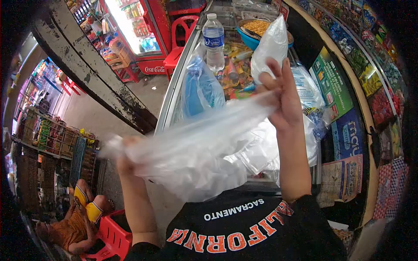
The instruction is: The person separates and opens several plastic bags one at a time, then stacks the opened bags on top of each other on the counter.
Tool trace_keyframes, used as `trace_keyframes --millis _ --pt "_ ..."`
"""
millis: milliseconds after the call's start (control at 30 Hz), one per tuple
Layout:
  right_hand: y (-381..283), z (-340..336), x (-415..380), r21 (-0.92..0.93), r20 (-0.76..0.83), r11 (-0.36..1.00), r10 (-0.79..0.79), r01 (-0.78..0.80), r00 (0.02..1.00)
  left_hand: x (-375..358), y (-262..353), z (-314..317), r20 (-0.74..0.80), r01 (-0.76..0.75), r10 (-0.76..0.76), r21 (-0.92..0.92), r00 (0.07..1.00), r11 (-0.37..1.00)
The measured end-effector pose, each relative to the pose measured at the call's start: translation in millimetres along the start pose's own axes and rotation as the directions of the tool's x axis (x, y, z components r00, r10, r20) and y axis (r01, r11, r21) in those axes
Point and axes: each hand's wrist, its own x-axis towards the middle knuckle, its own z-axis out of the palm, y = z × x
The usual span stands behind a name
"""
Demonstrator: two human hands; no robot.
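A clear, whitish plastic bag (191, 150) is stretched between my two hands, blurred by motion. My left hand (130, 154), also smeared, is closed on its left end. At the upper right end, my right hand (285, 95) pinches the bag with some fingers raised. Just beyond my right hand stands a pointed plastic bag of white contents (271, 45). More loose plastic bags (261, 148) lie on the glass-topped counter under the stretched one. A tied clear bag with something blue inside (202, 89) sits on the glass to the left.
A water bottle (213, 43) and a blue bowl (249, 41) of yellowish-brown bits stand farther back on the counter. Hanging packets (372, 74) line the right wall. Left are a wooden post (93, 61), a red drinks fridge (156, 35) and a seated person (74, 226).
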Motion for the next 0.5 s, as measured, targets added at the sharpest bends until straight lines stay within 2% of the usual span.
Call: trace_keyframes --millis 33,67,100,133,167,200,233,267,300,333,367,400,433,467,500 --pt "5 -1 6 0.003 0.003 1.000 -0.002 0.002 1.000 2 3 6 0.002 -0.002 0.002 0.004 1.000 1.000" --pt "11 -8 18 -0.441 0.240 0.886 -0.035 0.141 0.970 29 5 10 0.070 0.062 -0.057 -0.065 0.996 0.996" --pt "15 -14 28 -0.742 0.453 0.572 0.043 0.349 0.891 49 12 12 0.144 0.129 -0.110 -0.129 0.983 0.983" --pt "13 -19 35 -0.740 0.456 0.572 0.039 0.354 0.889 67 13 19 0.220 0.201 -0.158 -0.187 0.963 0.962" --pt "9 -26 41 -0.734 0.477 0.651 0.294 0.192 0.828 78 9 28 0.298 0.276 -0.200 -0.240 0.933 0.931" --pt "8 -31 45 -0.734 0.494 0.679 0.520 0.014 0.696 99 17 29 0.377 0.352 -0.234 -0.285 0.896 0.891" --pt "12 -36 50 -0.734 0.495 0.679 0.518 0.017 0.698 103 8 41 0.454 0.430 -0.261 -0.322 0.852 0.843" --pt "20 -39 55 -0.358 0.430 0.914 0.342 -0.190 0.835 104 6 46 0.529 0.508 -0.281 -0.351 0.801 0.787" --pt "27 -38 58 0.127 0.261 0.957 0.220 -0.259 0.940 104 6 49 0.600 0.584 -0.294 -0.370 0.744 0.723" --pt "34 -29 60 0.169 0.174 0.967 0.159 -0.189 0.972 102 -3 53 0.182 0.484 -0.453 -0.201 0.873 0.851" --pt "46 -43 61 0.173 0.172 0.967 0.158 -0.187 0.972 97 -15 58 -0.281 0.447 -0.422 0.029 0.862 0.894" --pt "68 -68 63 0.223 0.145 0.949 0.193 -0.222 0.970 90 -29 69 -0.280 0.449 -0.423 0.033 0.862 0.893" --pt "84 -84 62 0.272 0.121 0.928 0.228 -0.253 0.966 81 -44 81 -0.408 0.401 -0.261 0.308 0.875 0.863" --pt "95 -86 51 0.247 -0.055 0.923 0.316 -0.294 0.947 71 -51 86 -0.478 0.361 -0.066 0.560 0.876 0.746" --pt "107 -89 36 0.230 -0.233 0.912 0.389 -0.338 0.891 65 -66 58 -0.495 0.433 -0.087 0.647 0.865 0.627"
